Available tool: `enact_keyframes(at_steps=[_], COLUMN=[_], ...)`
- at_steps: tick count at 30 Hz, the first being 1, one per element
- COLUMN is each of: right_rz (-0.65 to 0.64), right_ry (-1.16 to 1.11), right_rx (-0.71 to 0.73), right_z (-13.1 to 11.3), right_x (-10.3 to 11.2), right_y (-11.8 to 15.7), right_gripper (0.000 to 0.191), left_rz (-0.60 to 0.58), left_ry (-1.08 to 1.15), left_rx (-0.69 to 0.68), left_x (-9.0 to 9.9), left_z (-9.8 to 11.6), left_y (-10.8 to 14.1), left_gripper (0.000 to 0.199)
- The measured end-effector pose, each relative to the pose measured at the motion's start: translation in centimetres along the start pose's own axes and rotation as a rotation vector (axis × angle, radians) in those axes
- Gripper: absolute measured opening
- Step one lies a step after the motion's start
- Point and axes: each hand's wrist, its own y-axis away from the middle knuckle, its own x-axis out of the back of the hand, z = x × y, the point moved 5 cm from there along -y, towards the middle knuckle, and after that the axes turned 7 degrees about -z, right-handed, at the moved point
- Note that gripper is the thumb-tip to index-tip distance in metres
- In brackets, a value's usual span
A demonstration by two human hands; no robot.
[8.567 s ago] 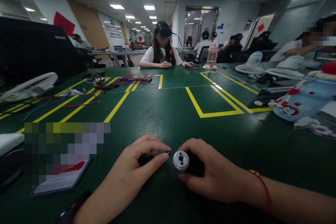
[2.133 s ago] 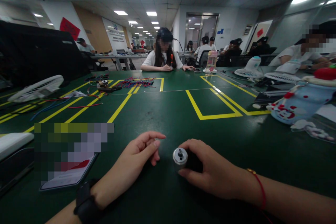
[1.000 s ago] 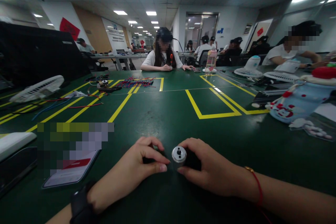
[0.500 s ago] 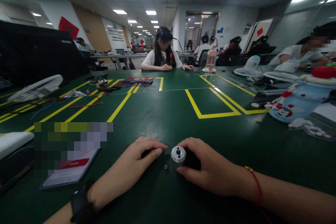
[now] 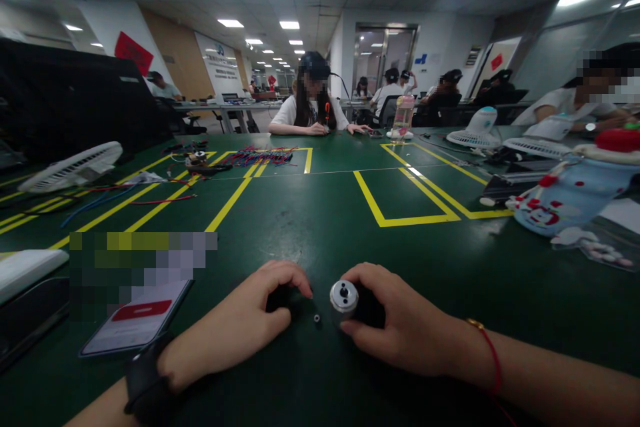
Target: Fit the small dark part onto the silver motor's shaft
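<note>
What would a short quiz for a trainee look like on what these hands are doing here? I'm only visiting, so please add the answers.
1. Multiple choice: what does the right hand grip?
A) a phone
B) a silver-topped cylinder
C) a water bottle

2. True or false: the small grey piece is pinched in the left hand.

3. Fill in the blank: the dark wristband is worn on the ____ wrist.

Key:
1. B.
2. False: it is on the green table, apart from the left hand, whose thumb and forefinger are spread.
3. Left.
</note>
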Motion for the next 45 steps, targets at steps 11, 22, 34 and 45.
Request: enact_keyframes(at_steps=[11,22,34,45], right_rz=[0.007,-0.012,-0.015,-0.027], right_ry=[0.011,0.062,0.06,0.032], right_rx=[0.007,0.043,0.07,0.011], right_z=[-0.1,-0.2,-0.4,-0.3], right_x=[0.1,-0.2,-0.2,0.0], right_y=[-0.1,-0.2,-0.3,-0.2], right_gripper=[0.029,0.032,0.032,0.031], left_rz=[0.026,0.217,0.136,0.225], left_ry=[-0.052,0.139,0.125,0.426], left_rx=[-0.115,-0.197,-0.172,0.058], left_x=[-0.8,-0.3,-0.6,-0.3], left_z=[0.9,3.9,4.7,-1.2], left_y=[-0.5,-0.3,-0.4,-0.9], left_gripper=[0.008,0.022,0.028,0.021])
